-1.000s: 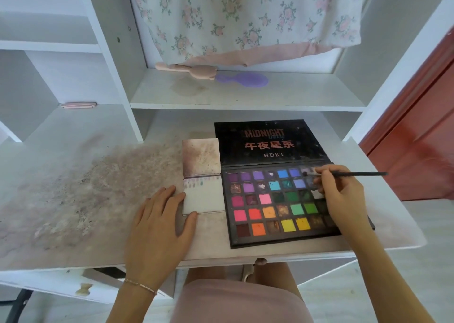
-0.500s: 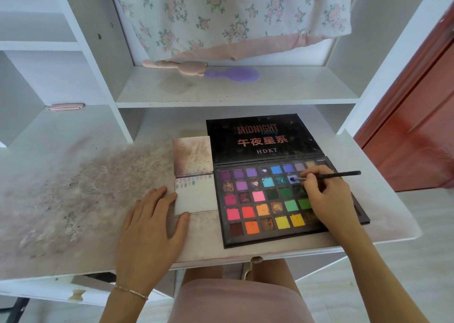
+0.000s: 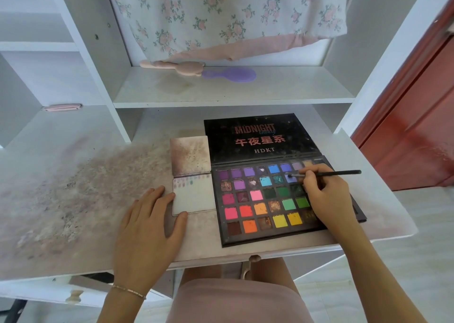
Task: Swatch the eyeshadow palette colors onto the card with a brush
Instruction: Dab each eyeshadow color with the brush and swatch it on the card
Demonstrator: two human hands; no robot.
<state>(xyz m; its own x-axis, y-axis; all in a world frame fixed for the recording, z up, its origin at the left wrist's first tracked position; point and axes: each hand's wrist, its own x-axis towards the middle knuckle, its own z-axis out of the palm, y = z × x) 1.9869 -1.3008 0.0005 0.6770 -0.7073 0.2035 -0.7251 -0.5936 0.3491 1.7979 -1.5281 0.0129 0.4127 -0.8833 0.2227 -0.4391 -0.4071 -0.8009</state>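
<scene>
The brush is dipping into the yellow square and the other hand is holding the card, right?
Not yellow. The head view shows the brush tip on a blue-purple pan in the palette, held by the right hand. The left hand does rest against the card.

Bare forearms, a thin bracelet and a pink garment are seen.

Both forearms are uncovered, with no sleeve shown on either. A slim chain bracelet [image 3: 129, 291] of small pale metallic links is worn at the wrist of the left hand [image 3: 147, 231]. No ring or band is visible on the right hand [image 3: 326, 195]. A dusty-pink garment [image 3: 235, 300] of smooth, plain fabric is laid across the lap, and bare knees are shown just above its hem.
</scene>
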